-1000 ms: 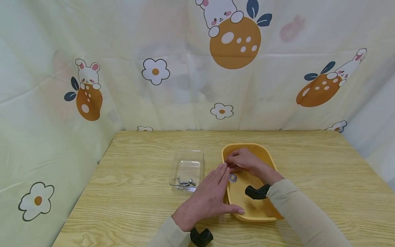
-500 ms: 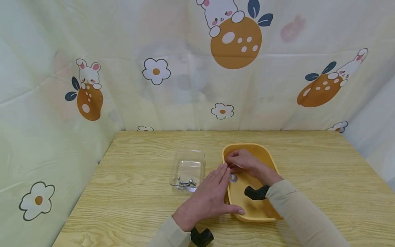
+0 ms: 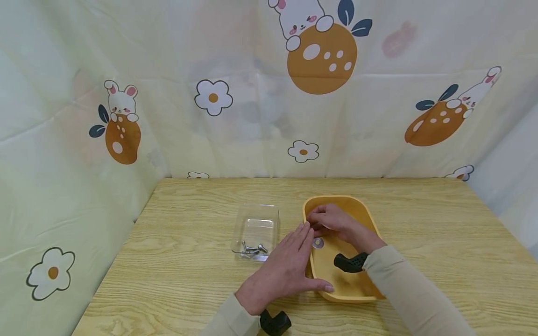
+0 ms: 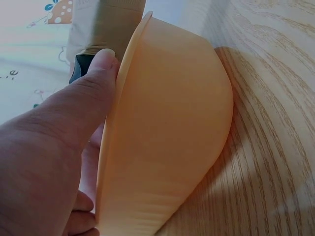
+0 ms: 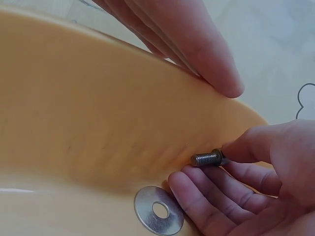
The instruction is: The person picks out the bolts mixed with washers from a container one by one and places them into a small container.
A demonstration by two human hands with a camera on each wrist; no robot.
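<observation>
My right hand (image 3: 334, 221) is inside a yellow-orange plastic basin (image 3: 350, 285), near its left wall. In the right wrist view its thumb and index finger pinch a short threaded metal bolt (image 5: 205, 159). Just below those fingers a flat metal washer (image 5: 144, 209) leans at the foot of the wall. My left hand (image 3: 279, 273) rests on the basin's left rim with straight fingers and the thumb spread toward the near end. Seen from the left wrist, the thumb (image 4: 101, 73) lies against the rim and the outer wall faces the camera.
Left of the basin stands a clear plastic box (image 3: 254, 228) with several metal bolts (image 3: 254, 249) at its near end. Both stand on a wood-grain table (image 3: 185, 261). A patterned curtain (image 3: 248, 116) hangs behind and at the sides. Each wrist carries a black device (image 3: 275, 323).
Almost nothing differs. Both hands keep their places at the basin, and the washer and the box of bolts stay where they were.
</observation>
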